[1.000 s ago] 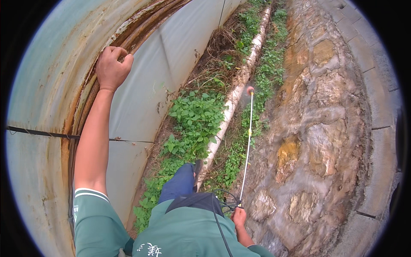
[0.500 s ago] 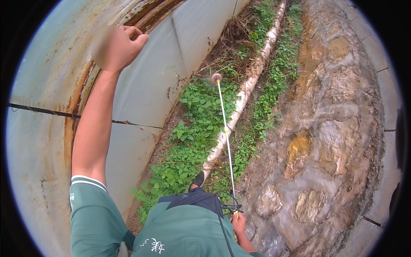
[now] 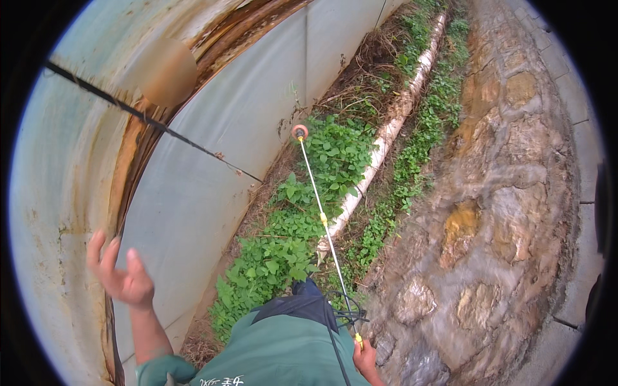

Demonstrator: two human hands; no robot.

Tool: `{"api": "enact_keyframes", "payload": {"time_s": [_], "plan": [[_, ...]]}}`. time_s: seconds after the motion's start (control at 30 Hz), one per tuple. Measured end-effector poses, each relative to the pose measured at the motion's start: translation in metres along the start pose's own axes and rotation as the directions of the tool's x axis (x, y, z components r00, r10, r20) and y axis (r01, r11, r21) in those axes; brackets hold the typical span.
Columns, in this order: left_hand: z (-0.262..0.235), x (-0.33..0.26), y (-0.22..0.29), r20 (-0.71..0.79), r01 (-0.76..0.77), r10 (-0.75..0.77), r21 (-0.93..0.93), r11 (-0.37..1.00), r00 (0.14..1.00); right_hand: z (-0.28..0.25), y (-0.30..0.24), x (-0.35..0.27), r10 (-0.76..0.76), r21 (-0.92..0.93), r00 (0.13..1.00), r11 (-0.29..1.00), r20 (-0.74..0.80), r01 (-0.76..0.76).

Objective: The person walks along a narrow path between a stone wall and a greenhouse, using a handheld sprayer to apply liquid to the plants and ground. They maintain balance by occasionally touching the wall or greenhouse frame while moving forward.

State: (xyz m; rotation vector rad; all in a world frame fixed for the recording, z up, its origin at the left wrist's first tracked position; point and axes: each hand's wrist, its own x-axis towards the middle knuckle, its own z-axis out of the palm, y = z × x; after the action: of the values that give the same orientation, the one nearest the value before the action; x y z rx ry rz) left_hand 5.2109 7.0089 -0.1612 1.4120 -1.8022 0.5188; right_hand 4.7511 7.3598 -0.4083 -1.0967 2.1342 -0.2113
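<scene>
The stone-and-mortar wall [image 3: 489,257] fills my right side; the pale panel wall [image 3: 84,186] curves up on my left, banded by a rust-brown ledge [image 3: 225,48] and crossed by a thin dark seam [image 3: 161,123]; between the two walls runs a whitish, weathered pipe [image 3: 388,136], with leafy green weeds [image 3: 277,225] growing along both its sides; my green shirt [image 3: 277,354] shows at the bottom, dark cloth [image 3: 290,311] just ahead of it; the slim white spray lance [image 3: 329,238] reaches from my right side forward and leftward, over the pipe's near end and the weeds; a black hose [image 3: 332,321] loops around its lower part; my left hand [image 3: 125,283] is raised before the panel wall, blurred, its fingers spread and holding nothing; my right hand [image 3: 365,358] is curled around the lance's lower end, just below a yellow fitting [image 3: 358,338]; at the far tip sits a round pinkish nozzle [image 3: 300,132], near the panel wall's foot.
</scene>
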Motion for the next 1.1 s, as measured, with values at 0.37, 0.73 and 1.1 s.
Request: {"api": "enact_keyframes", "payload": {"time_s": [0.37, 0.73, 1.1], "plan": [[-0.107, -0.091, -0.094, 0.037, 0.064, -0.076, 0.258, 0.964, 0.996, 0.050, -0.103, 0.019, -0.017, -0.108, 0.963, 0.994, -0.269, -0.013], [-0.109, -0.083, -0.105, 0.004, 0.006, -0.006, 0.161, 0.987, 1.000, 0.105, -0.117, -0.071, -0.036, 0.047, 0.928, 0.997, -0.371, 0.058], [-0.114, -0.090, -0.112, 0.006, -0.010, 0.010, 0.065, 0.998, 1.000, 0.119, -0.054, -0.186, -0.048, -0.106, 0.967, 0.994, -0.252, 0.022]]}}
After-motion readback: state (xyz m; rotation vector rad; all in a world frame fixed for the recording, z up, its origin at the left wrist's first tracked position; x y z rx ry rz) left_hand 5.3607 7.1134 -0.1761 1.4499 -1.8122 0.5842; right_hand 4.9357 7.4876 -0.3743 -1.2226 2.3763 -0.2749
